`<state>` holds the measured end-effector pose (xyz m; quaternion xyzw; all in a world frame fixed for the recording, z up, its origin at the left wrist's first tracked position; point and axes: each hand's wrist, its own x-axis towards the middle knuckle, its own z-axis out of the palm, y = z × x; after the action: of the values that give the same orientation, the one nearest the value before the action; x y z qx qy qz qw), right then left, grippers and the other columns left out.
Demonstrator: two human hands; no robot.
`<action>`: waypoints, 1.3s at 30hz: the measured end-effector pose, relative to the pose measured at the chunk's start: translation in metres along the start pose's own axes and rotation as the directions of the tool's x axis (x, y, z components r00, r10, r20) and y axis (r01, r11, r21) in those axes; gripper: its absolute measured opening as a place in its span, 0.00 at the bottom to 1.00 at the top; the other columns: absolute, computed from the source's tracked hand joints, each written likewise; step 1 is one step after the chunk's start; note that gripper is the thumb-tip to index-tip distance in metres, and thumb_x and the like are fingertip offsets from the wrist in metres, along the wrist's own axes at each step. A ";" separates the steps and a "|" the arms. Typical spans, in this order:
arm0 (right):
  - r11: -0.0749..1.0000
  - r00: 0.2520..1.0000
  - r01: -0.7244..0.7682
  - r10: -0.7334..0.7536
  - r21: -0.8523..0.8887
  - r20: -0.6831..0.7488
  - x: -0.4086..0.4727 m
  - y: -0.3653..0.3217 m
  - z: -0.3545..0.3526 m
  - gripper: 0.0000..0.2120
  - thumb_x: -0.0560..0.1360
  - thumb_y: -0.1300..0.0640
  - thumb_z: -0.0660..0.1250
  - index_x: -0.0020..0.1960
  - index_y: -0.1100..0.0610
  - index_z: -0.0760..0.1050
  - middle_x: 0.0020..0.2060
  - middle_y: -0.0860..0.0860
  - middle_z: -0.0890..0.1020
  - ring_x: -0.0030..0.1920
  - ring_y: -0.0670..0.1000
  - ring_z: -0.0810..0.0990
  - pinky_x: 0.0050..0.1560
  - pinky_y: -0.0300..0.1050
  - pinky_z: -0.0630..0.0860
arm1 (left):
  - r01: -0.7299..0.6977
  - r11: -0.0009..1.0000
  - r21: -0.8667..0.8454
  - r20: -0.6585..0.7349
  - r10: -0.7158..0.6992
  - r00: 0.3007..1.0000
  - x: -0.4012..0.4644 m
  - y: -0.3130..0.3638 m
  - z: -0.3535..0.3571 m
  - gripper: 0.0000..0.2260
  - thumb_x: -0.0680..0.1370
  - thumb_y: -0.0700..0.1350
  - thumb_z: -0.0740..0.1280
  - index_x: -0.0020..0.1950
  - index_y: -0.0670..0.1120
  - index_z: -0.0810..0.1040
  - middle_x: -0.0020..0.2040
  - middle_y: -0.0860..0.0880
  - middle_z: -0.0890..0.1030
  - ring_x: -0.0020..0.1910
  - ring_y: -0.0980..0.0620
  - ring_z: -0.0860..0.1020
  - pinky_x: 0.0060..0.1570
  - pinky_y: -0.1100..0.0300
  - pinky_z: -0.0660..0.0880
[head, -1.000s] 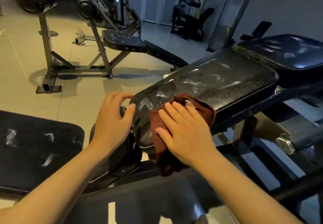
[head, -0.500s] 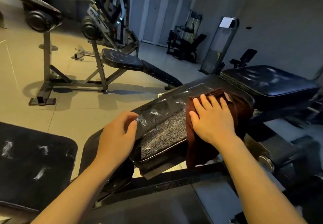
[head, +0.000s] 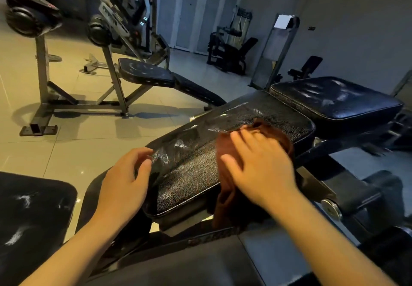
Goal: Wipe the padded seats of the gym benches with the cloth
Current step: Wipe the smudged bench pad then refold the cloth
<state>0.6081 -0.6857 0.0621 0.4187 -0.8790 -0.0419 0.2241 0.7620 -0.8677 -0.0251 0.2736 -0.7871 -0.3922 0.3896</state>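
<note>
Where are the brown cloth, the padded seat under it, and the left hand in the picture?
brown cloth [head: 225, 152]: head view, on its left part beside the right hand's fingers.
padded seat [head: 191, 169]: head view, on the bare textured top.
left hand [head: 124, 183]: head view, on the back of the hand.

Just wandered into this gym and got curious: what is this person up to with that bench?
A person is cleaning a gym bench. The right hand presses a brown cloth flat on the black padded seat, fingers spread, partway along the pad. The left hand rests at the pad's near left corner. Pale smears show on the seat beyond the cloth, and on the next pad behind it, so wiping is unfinished.
</note>
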 end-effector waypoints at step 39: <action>0.997 0.998 0.071 -0.070 -0.037 0.005 0.010 0.008 0.007 0.37 0.75 0.33 0.43 0.74 0.52 0.68 0.74 0.54 0.67 0.74 0.56 0.63 0.75 0.54 0.52 | -0.053 0.998 -0.022 0.153 0.055 0.987 -0.024 0.005 -0.006 0.16 0.80 0.52 0.58 0.68 0.54 0.72 0.56 0.58 0.76 0.55 0.60 0.73 0.52 0.62 0.66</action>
<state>0.5940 -0.6891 0.0616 0.4452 -0.8632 -0.0670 0.2285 0.7796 -0.8496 -0.0283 0.2175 -0.8185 -0.4085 0.3405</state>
